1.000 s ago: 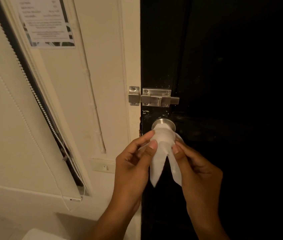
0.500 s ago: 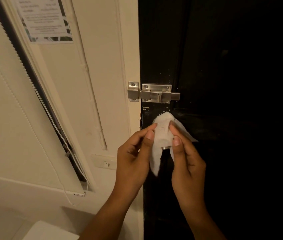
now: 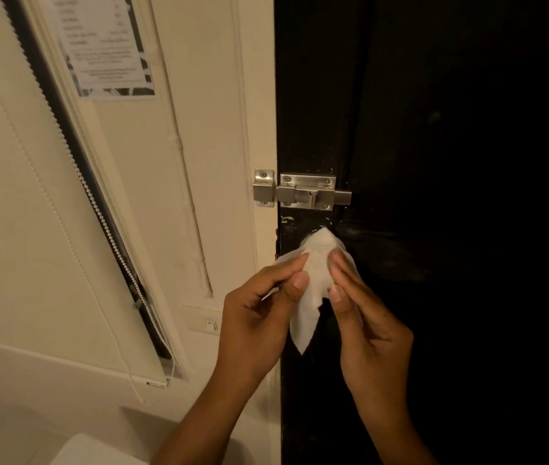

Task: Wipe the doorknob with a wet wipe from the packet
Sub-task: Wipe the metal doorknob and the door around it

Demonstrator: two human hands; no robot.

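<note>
Fingertips of left hand (image 3: 259, 307) and right hand (image 3: 363, 317), curled, pinching wet wipe (image 3: 313, 276) from either side over hidden doorknob, below latch (image 3: 303, 193) on dark door (image 3: 434, 129). Risks: loose tail dangling, thin grip slipping off, knob's underside missed.

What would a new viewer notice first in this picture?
First, the white wet wipe at the centre, draped over the doorknob so that the knob is hidden, with the left hand and the right hand pinching it from both sides. Just above it, the shiny metal slide bolt stands out against the black door. At upper left, a printed notice hangs on the cream wall.
</note>
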